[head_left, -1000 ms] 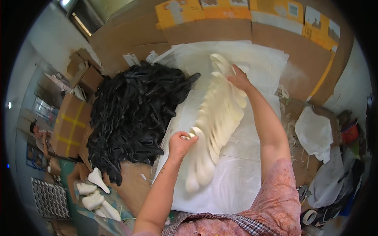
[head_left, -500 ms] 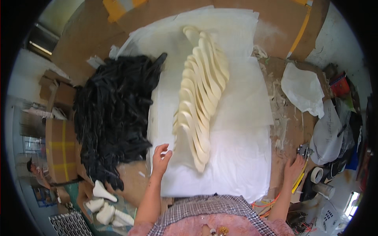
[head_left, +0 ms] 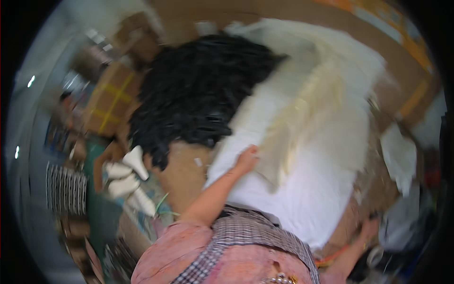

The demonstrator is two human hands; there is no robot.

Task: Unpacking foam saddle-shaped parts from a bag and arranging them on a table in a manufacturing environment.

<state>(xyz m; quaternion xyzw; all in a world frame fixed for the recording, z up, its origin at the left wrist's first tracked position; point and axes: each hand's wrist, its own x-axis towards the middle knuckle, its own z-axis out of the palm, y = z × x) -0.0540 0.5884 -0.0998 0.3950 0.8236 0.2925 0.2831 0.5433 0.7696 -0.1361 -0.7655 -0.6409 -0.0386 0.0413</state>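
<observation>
View has swung; left hand (head_left: 247, 159) stays beside cream row (head_left: 305, 111).
Row seems laid, black pile (head_left: 203, 90) remains; fingers (head_left: 252, 151) blurred, cannot tell.

Brown worktop (head_left: 182, 170): white sheet (head_left: 314, 194), black pile (head_left: 198, 90); cream pieces (head_left: 307, 111) atop sheet.

Blurred pale wall (head_left: 49, 54) at left (two small bright spots (head_left: 31, 81) there)

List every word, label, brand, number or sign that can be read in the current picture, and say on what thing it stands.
No text can be read; the picture is blurred.
Orange patches on the cardboard, upper right: too blurred to read.
Box with yellow tape: no readable writing.
Pale pieces and black pile: no readable marks.
</observation>
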